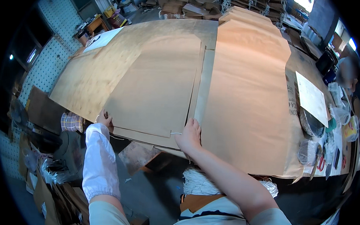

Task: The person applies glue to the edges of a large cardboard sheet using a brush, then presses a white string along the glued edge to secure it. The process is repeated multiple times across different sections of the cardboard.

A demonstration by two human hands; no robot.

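Looking down at a big plywood table [90, 77], both hands sit at the near edge of a flat brown paper sheet [157, 88]. On the right side of the table, some clear plastic bags [309, 150] hold stuff I can't make out. A pale rectangular card [311, 97] lies up there too, printed side not readable anyway. A tall stack of brown paper [248, 87] sits just right of the sheet. Left hand [104, 119], in a white sleeve cover [99, 161], pinches the sheet's near left corner, fingers curled on it. Right hand [190, 136] presses flat on the near right corner, fingers relaxed, beside a white cord loop [176, 133]. A bundle of white cords [201, 182] lies below the table edge.
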